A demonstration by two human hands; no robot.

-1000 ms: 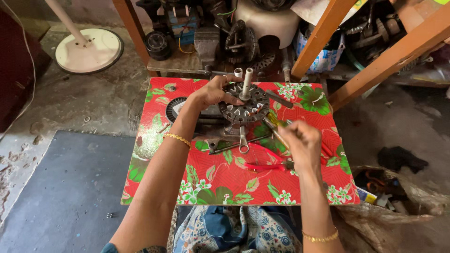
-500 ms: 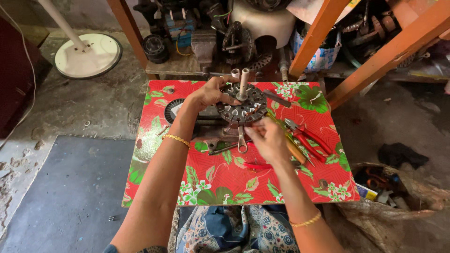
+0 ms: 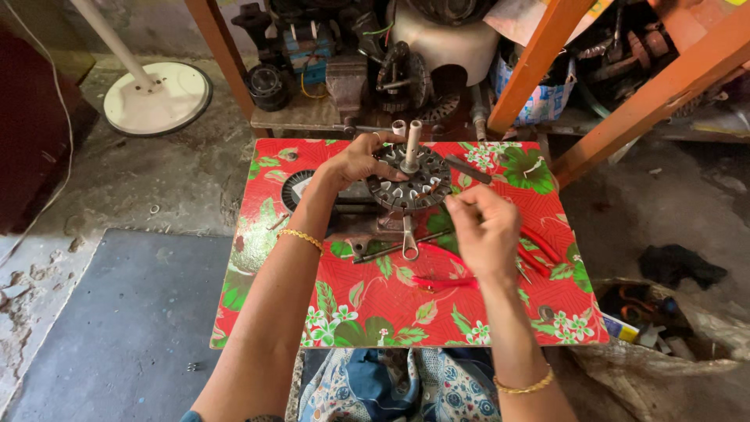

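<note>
A round slotted metal stator core (image 3: 412, 184) with an upright shaft (image 3: 412, 145) sits at the far middle of a small table covered in red flowered cloth (image 3: 375, 301). My left hand (image 3: 353, 161) grips the core's left rim. My right hand (image 3: 484, 227) hovers just right of the core, fingers pinched together near its edge; whether they hold something small is unclear. A spanner (image 3: 408, 241) lies in front of the core, and red-handled pliers (image 3: 442, 280) lie under my right hand.
A second round part (image 3: 291, 191) lies at the table's left. Behind the table stand a cluttered shelf with motor parts (image 3: 406, 70) and orange wooden posts (image 3: 539, 62). A white fan base (image 3: 156, 98) rests on the floor at left, a sack of scrap (image 3: 664, 328) at right.
My right hand has moved from the table's right side, where the pliers lie, up and left to the core's edge. The left hand stays on the core.
</note>
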